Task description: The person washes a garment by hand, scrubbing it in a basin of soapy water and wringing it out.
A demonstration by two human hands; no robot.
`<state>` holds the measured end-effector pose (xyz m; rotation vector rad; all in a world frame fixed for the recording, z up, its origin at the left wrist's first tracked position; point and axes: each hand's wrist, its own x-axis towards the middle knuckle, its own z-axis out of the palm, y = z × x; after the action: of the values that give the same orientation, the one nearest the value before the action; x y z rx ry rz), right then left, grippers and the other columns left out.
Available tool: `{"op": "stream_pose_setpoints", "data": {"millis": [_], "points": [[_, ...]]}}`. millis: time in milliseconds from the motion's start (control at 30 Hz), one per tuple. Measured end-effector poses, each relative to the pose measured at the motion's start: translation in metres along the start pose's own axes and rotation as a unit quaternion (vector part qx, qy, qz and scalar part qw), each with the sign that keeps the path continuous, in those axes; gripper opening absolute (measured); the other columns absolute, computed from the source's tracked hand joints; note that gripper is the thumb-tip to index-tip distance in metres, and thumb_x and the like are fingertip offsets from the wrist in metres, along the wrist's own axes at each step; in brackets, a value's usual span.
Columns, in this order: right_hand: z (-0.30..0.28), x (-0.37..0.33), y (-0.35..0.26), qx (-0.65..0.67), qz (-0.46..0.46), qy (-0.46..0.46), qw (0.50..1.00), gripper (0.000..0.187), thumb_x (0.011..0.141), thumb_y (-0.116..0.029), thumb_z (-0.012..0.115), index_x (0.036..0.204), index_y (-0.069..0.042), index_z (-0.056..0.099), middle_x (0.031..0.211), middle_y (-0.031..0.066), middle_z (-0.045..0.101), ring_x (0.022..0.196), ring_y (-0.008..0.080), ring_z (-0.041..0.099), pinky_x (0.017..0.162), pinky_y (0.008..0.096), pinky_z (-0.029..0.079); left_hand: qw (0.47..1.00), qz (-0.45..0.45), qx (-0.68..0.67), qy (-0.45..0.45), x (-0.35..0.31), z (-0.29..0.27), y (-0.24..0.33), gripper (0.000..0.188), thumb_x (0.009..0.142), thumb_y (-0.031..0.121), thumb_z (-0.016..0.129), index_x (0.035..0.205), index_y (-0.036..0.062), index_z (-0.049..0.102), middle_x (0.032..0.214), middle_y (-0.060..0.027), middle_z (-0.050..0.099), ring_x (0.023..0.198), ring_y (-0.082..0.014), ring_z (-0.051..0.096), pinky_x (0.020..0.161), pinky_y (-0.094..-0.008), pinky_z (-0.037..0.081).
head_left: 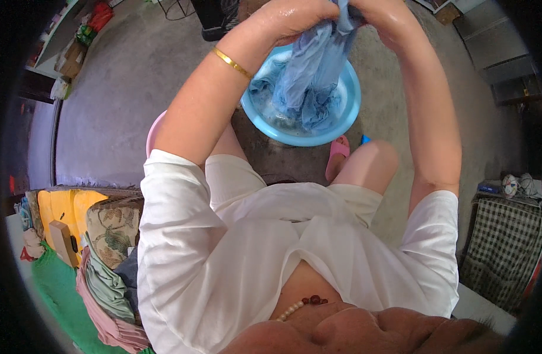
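Note:
My left hand (294, 15) and my right hand (386, 15) are raised near the top edge, both wet and closed on the top of a blue wet cloth (312, 71). The cloth hangs down from my hands into a light blue plastic basin (350, 112) on the floor, where its lower end lies bunched in soapy water. A gold bangle (231, 62) sits on my left wrist. My knees and a pink slipper (337, 154) are just below the basin.
A pile of folded clothes and a floral cushion (111, 227) lies at lower left beside yellow and green fabric. A checked bag (504, 251) stands at the right. A pink stool edge (153, 133) shows behind my left arm. Grey concrete floor spreads to the left.

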<state>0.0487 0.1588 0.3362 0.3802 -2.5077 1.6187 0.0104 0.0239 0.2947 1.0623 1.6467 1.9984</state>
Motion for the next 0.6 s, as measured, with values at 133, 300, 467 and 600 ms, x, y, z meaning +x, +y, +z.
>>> {"op": "stream_pose_setpoints", "data": {"millis": [133, 300, 467, 600], "points": [[0.008, 0.020, -0.002, -0.325, -0.009, 0.022, 0.945, 0.020, 0.065, -0.015, 0.056, 0.078, 0.001, 0.058, 0.081, 0.0196, 0.061, 0.073, 0.0346, 0.057, 0.066, 0.0369, 0.045, 0.998, 0.043, 0.021, -0.030, 0.007, 0.001, -0.014, 0.043, 0.071, 0.006, 0.060, 0.112, 0.0007, 0.049, 0.099, -0.0050, 0.057, 0.087, -0.0140, 0.053, 0.076, -0.0275, 0.043], [0.009, 0.007, -0.002, -0.404, -0.197, 0.080, 0.890, 0.034, 0.065, -0.011, 0.054, 0.096, 0.003, 0.052, 0.087, 0.0211, 0.057, 0.078, 0.0359, 0.057, 0.066, 0.0400, 0.046, 0.994, -0.018, 0.059, 0.087, -0.003, -0.022, -0.039, 0.023, 0.075, 0.010, 0.054, 0.095, 0.0035, 0.061, 0.093, -0.0021, 0.059, 0.086, -0.0146, 0.053, 0.078, -0.0283, 0.042], [-0.013, -0.004, 0.052, -0.190, 0.072, -0.014, 0.979, 0.026, 0.074, -0.008, 0.050, 0.098, 0.000, 0.053, 0.078, 0.0100, 0.057, 0.064, 0.0170, 0.057, 0.053, 0.0297, 0.048, 0.959, -0.088, 0.203, 0.174, -0.024, -0.065, -0.099, 0.028, 0.076, 0.020, 0.056, 0.098, 0.0036, 0.061, 0.091, -0.0111, 0.063, 0.082, -0.0215, 0.058, 0.075, -0.0324, 0.046], [0.011, -0.029, 0.179, -0.226, 0.330, -0.119, 0.909, 0.037, 0.073, -0.012, 0.052, 0.107, 0.000, 0.052, 0.084, 0.0144, 0.059, 0.062, 0.0239, 0.060, 0.046, 0.0345, 0.052, 0.945, -0.019, 0.301, 0.123, -0.034, -0.074, -0.160, 0.029, 0.075, 0.022, 0.058, 0.099, 0.0060, 0.061, 0.093, -0.0123, 0.064, 0.087, -0.0259, 0.060, 0.079, -0.0330, 0.045]]}}
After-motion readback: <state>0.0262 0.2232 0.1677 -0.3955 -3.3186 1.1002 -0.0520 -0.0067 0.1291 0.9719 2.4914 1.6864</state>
